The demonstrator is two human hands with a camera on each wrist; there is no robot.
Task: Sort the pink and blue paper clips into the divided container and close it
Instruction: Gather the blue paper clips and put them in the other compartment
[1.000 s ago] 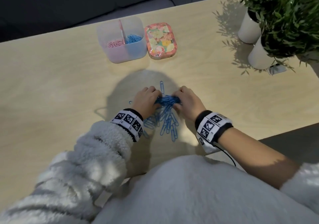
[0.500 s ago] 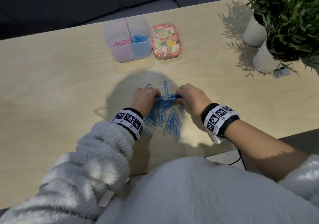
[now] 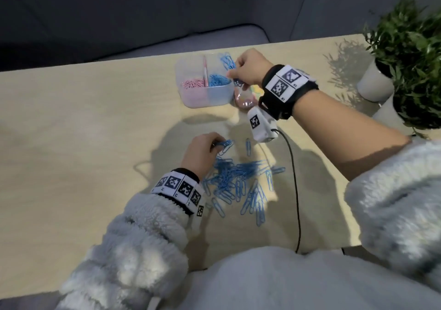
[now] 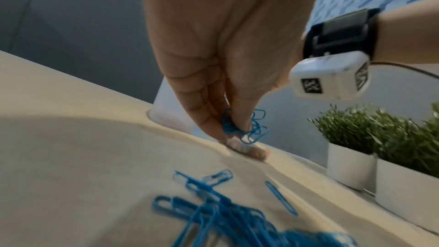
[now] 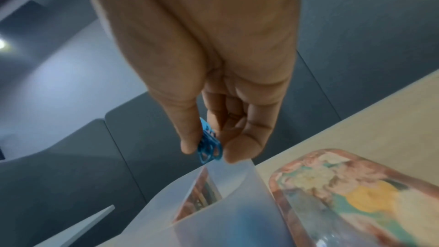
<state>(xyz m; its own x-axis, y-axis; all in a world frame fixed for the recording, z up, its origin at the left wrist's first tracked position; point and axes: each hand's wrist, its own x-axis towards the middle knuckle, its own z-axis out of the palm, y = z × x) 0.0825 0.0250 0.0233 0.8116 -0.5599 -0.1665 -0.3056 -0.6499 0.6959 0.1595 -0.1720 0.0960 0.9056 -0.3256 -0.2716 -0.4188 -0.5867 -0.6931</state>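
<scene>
The translucent divided container (image 3: 216, 99) stands at the table's far side, pink clips (image 3: 192, 84) in its left half and blue clips (image 3: 217, 80) in its right half. My right hand (image 3: 241, 67) hovers over the right half, pinching a bunch of blue clips (image 5: 209, 147) between thumb and fingers. My left hand (image 3: 205, 149) is low over the table and pinches a few blue clips (image 4: 247, 129). A loose pile of blue clips (image 3: 238, 183) lies on the table in front of me. The floral lid (image 5: 356, 194) lies right of the container.
Two white pots with green plants (image 3: 405, 54) stand at the table's far right corner. A black cable (image 3: 294, 185) runs from my right wrist camera across the table toward me. A dark sofa (image 3: 95, 23) lies beyond the table's far edge.
My right hand has lifted a bunch of blue clips from the pile and carried it up over the container's blue half. My left hand stayed at the pile, holding a few clips.
</scene>
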